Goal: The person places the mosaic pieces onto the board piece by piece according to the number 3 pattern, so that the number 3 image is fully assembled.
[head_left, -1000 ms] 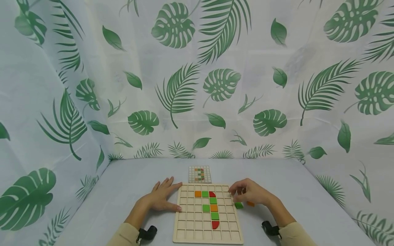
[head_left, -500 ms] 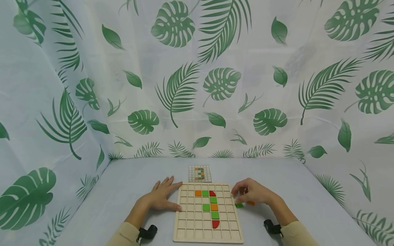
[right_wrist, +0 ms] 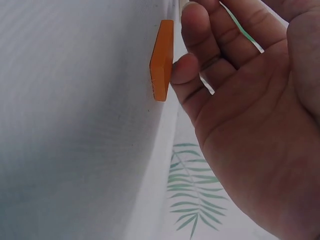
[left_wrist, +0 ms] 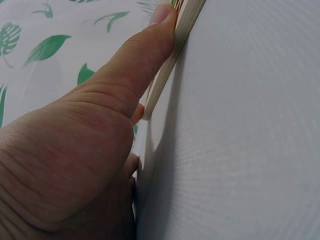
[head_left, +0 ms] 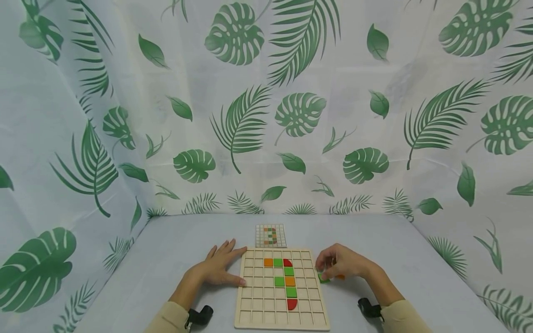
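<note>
A pale wooden grid board [head_left: 254, 305] lies on the table, with orange, green and red tiles in several of its cells. My left hand [head_left: 218, 268] is spread at the board's left side, its thumb on the edge, as the left wrist view confirms with the thumb [left_wrist: 145, 55] against the wood. Right of the board, my right hand [head_left: 343, 262] has bent fingers over a loose green tile [head_left: 323, 278]. Thumb and fingertips are at that tile; whether they pinch it is hidden. An orange tile [right_wrist: 162, 60] lies beside the little finger.
Behind the board lies a small card [head_left: 270, 236] printed with a coloured pattern on a grid. White cloth [head_left: 250, 194] with green leaves hangs around the table. Each wrist carries a black camera, such as the left camera [head_left: 201, 316].
My right hand has shifted slightly right and toward me, away from the board's edge and down onto the green tile. The left hand and the tiles in the board have stayed put.
</note>
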`<state>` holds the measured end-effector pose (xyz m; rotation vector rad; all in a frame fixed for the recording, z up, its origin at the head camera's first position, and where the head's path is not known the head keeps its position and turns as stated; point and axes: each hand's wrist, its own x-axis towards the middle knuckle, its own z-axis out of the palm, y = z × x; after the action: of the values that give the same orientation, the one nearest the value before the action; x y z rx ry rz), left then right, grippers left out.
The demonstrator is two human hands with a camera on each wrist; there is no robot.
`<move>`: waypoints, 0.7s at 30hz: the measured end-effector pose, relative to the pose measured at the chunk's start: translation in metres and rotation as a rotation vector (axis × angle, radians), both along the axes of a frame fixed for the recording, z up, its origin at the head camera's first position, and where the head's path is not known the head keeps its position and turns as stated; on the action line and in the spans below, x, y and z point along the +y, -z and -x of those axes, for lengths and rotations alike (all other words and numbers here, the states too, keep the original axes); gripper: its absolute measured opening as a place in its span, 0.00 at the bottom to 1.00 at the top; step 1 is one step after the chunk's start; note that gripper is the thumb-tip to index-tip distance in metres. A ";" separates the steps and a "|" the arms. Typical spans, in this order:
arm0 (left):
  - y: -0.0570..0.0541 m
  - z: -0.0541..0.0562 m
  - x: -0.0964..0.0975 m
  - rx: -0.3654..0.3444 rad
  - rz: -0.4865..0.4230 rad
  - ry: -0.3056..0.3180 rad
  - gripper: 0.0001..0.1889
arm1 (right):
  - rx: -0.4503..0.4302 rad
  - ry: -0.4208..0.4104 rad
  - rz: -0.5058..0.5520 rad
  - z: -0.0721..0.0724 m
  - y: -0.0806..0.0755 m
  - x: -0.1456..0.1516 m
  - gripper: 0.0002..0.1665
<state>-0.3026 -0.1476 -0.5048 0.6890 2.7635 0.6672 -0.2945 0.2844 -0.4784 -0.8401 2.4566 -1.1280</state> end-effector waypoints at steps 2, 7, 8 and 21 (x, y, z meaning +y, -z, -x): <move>0.000 0.000 0.000 0.001 0.001 -0.002 0.56 | -0.007 -0.002 -0.011 -0.001 0.000 -0.001 0.11; 0.002 0.000 0.000 0.003 0.004 -0.003 0.56 | -0.033 0.008 -0.038 -0.002 0.001 -0.003 0.12; 0.002 0.000 0.000 0.005 0.005 -0.002 0.56 | -0.037 0.015 -0.045 -0.002 0.001 -0.003 0.12; 0.002 0.000 -0.001 0.013 0.003 0.009 0.56 | -0.050 0.051 -0.057 -0.002 0.000 -0.005 0.14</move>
<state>-0.3027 -0.1481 -0.5065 0.7075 2.7714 0.6582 -0.2930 0.2793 -0.4788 -0.7280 2.4692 -1.0780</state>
